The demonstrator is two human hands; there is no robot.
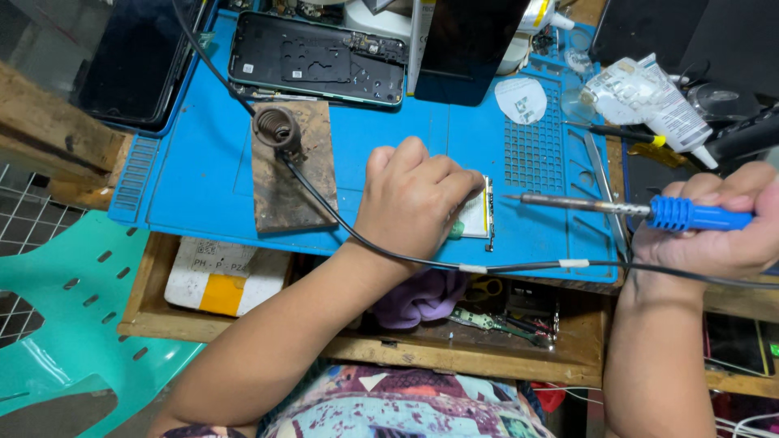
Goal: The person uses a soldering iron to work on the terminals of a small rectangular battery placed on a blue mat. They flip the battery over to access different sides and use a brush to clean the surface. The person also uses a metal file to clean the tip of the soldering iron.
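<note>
Soldering iron (pixel 649 212) gripped in right hand (pixel 714 235), tip just right of small board (pixel 480 217) that left hand (pixel 410 203) pins down, not yet touching.

A work mat (pixel 203 186) lies on the table (pixel 49 130). On the mat, the left hand (pixel 410 203) rests just left of a small circuit board (pixel 479 215); the soldering iron (pixel 633 211), held by the right hand (pixel 714 231), lies to the board's right. An opened phone (pixel 316 69) lies behind them, a coiled iron stand (pixel 276 126) to the left
</note>
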